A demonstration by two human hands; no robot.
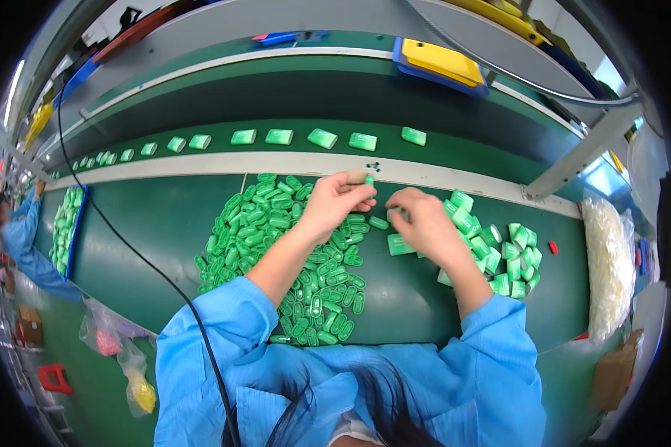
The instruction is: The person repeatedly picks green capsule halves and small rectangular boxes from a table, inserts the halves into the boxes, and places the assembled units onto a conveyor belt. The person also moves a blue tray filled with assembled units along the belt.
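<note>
your left hand [341,200] pinches a small green piece [370,180] between thumb and fingertips, lifted near the surface's far edge. your right hand [423,217] is just to its right, apart from it, fingers curled in; whether they grip anything, you can't tell from this view. a loose case [378,223] lies between your hands, and a single box [400,244] lies just under your right hand.

the step in hand looks like working on one small piece with both hands close together. the next move seems to call for your right fingertips to meet that piece while your left pinch keeps it steady.

under and around your left forearm, the pile [246,232] of green cases spreads from near the surface's far edge down to its near edge. past your right wrist, the boxes [525,257] bunch toward the right edge, with a red bit [553,247] beside them and a bag [608,268] at that edge.

your open room is the bare strip of surface [395,313] between pile and boxes, running to the near edge. the rail [462,175] bounds the far edge; beyond it, a row of boxes [279,137] lies on the belt [276,156].
</note>
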